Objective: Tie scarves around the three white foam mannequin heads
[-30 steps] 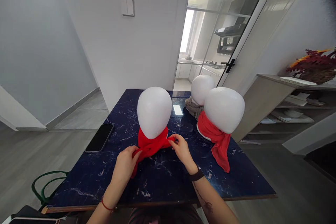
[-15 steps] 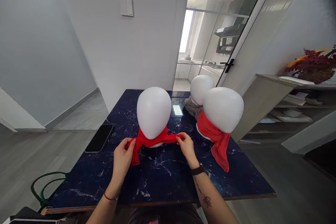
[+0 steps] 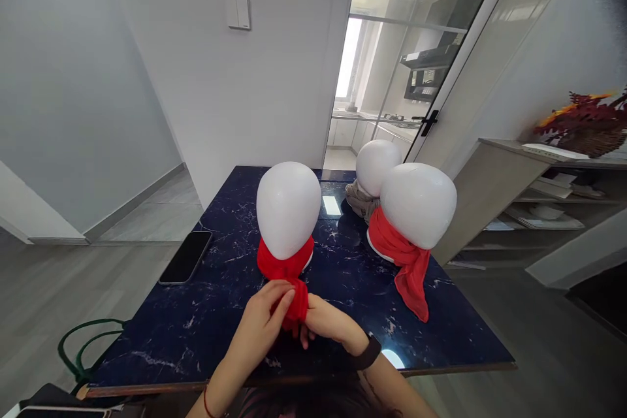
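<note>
A white foam mannequin head point(image 3: 288, 208) stands near the middle of the dark blue marble table point(image 3: 220, 333), with a red scarf point(image 3: 287, 269) wrapped round its neck. The scarf's two ends hang together in front. My left hand point(image 3: 262, 313) and my right hand point(image 3: 323, 321) meet just below the neck, both closed round the gathered scarf ends. A second white head point(image 3: 417, 204) to the right wears a tied red scarf point(image 3: 409, 268). Behind it, a third head point(image 3: 376, 163) has a beige scarf point(image 3: 360, 199).
A black phone point(image 3: 186, 257) lies at the table's left edge. A green-handled bag point(image 3: 78, 346) sits on the floor at the lower left. A shelf unit point(image 3: 529, 196) with dried flowers stands to the right, and a glass door point(image 3: 416, 65) lies beyond the table.
My hands had been holding the scarf ends spread apart to either side of the neck; they have come together in front, bringing both ends down into one bunch.
</note>
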Demonstrator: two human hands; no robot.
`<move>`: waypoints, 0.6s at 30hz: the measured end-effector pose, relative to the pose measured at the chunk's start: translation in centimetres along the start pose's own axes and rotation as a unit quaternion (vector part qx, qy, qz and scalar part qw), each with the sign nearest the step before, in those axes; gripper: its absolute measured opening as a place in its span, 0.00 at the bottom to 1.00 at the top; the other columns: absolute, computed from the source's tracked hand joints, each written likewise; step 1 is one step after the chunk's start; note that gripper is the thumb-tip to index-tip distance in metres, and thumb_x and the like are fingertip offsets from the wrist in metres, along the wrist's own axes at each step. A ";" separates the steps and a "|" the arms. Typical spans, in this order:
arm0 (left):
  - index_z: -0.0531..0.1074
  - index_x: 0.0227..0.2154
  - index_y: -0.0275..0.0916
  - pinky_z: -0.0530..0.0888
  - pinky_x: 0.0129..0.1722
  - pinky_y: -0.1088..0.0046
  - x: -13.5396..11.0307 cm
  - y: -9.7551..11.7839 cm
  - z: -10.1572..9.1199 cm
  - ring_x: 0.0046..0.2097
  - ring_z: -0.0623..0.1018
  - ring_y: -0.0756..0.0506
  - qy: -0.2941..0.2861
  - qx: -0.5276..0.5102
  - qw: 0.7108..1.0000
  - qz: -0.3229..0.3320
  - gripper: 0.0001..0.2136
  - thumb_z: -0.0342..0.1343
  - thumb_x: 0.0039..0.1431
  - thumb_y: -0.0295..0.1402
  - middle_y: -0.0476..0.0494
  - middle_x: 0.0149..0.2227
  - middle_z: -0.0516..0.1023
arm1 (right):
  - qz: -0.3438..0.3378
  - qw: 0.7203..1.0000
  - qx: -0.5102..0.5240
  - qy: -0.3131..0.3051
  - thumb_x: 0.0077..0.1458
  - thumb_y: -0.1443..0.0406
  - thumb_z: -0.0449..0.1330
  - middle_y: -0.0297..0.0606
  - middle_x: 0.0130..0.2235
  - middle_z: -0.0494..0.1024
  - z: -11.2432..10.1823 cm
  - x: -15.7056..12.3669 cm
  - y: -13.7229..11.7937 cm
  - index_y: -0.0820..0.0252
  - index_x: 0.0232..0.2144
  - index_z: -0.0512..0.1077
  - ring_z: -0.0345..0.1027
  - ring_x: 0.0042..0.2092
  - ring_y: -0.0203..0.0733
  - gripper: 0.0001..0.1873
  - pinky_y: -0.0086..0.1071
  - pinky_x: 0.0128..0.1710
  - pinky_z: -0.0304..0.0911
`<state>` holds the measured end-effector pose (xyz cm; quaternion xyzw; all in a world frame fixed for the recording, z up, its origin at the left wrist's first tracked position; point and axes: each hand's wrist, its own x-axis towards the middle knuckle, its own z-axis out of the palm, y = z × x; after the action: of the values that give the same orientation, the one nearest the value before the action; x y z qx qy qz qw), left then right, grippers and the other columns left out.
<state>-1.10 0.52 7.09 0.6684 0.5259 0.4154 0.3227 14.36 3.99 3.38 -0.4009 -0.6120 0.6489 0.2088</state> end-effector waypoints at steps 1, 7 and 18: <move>0.76 0.37 0.42 0.69 0.49 0.65 -0.3 -0.3 0.0 0.46 0.75 0.43 0.000 0.040 0.999 0.012 0.12 0.48 0.61 0.37 0.41 0.44 0.76 | -0.012 0.999 -0.042 0.032 0.50 0.67 0.51 0.32 0.17 0.72 -0.5 -0.1 0.2 0.60 0.21 0.72 0.63 0.16 0.32 0.12 0.24 0.16 0.50; 0.69 0.32 0.40 0.73 0.36 0.68 -0.3 -4.9 -0.8 0.36 0.77 0.44 0.119 0.084 0.987 -0.066 0.08 0.47 0.58 0.35 0.43 0.34 0.76 | -0.120 0.935 -0.194 0.271 0.47 0.72 0.54 0.36 0.28 0.79 -3.4 0.6 0.6 0.55 0.31 0.76 0.71 0.28 0.39 0.12 0.28 0.29 0.58; 0.62 0.37 0.39 0.67 0.34 0.72 2.0 -6.4 0.8 0.36 0.76 0.45 -0.006 0.208 0.970 -0.123 0.14 0.51 0.47 0.20 0.44 0.35 0.75 | 0.000 0.924 -0.314 0.219 0.42 0.56 0.66 0.41 0.33 0.78 0.3 2.3 -0.3 0.60 0.36 0.70 0.71 0.34 0.44 0.20 0.29 0.29 0.53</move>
<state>-2.96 3.96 1.65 0.6533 0.6772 0.2497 0.2285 12.68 5.57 3.03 -0.5786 -0.7232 0.3192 0.2008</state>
